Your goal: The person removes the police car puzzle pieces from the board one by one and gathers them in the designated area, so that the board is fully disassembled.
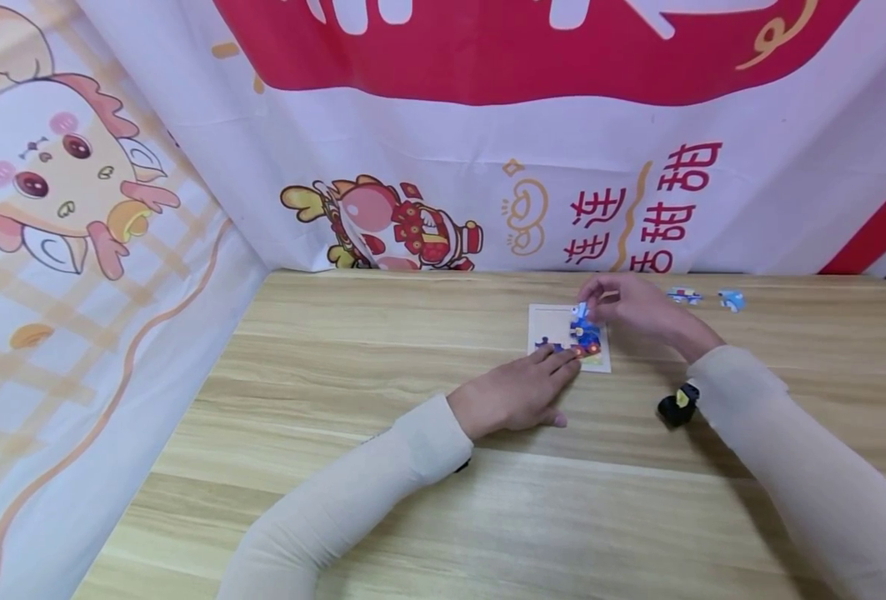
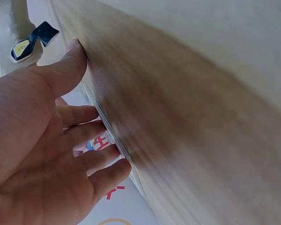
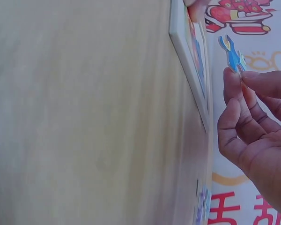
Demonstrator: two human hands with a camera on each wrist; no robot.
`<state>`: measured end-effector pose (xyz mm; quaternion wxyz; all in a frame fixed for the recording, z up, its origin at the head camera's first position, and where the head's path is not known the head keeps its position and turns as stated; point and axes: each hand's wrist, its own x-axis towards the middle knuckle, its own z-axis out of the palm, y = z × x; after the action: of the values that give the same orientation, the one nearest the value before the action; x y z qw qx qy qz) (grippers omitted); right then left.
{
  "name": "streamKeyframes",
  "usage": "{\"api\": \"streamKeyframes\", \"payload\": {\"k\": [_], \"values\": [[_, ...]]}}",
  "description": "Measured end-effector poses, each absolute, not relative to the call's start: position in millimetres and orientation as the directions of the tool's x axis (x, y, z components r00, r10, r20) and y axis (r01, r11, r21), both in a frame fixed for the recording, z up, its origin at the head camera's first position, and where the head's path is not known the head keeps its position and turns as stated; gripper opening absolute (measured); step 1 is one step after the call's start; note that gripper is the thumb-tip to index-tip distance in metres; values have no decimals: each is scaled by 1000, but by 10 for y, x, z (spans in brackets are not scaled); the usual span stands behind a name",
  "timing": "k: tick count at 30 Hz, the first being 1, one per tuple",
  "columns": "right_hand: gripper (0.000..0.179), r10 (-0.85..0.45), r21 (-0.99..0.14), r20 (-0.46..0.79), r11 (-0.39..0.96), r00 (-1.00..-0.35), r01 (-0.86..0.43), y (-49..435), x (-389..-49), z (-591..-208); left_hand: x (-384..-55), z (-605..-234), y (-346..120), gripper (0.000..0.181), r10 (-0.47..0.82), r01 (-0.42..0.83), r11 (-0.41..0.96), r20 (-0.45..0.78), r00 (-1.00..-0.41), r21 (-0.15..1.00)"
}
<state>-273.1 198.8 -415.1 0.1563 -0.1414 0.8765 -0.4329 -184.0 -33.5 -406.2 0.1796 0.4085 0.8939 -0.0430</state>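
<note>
Between thumb and forefinger, my right hand (image 1: 626,307) pinches a blue jigsaw piece (image 3: 234,58), held just above a white-framed puzzle board (image 1: 605,363). Joined pieces (image 1: 587,337) in blue, red and yellow fill the right side and the bottom of that board. My left hand (image 1: 521,390) lies with its fingertips on the board's lower edge, thumb spread out on the table. In the left wrist view the left fingers (image 2: 103,176) are extended, and nothing is gripped in them.
Two loose puzzle pieces, a flat one (image 1: 684,296) and a light blue one (image 1: 731,300), lie at the table's back right. A black wrist device (image 1: 678,406) sits at the right sleeve. Printed cloth (image 1: 427,142) hangs along the table's back edge.
</note>
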Motion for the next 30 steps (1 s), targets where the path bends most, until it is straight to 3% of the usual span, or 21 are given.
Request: {"api": "streamKeyframes", "payload": {"k": [30], "values": [[28, -235, -672, -171, 738, -957, -61, 2964, -2651, -4108, -1839, -4068, -329, 83, 710, 750, 660, -372, -597, 56]]}}
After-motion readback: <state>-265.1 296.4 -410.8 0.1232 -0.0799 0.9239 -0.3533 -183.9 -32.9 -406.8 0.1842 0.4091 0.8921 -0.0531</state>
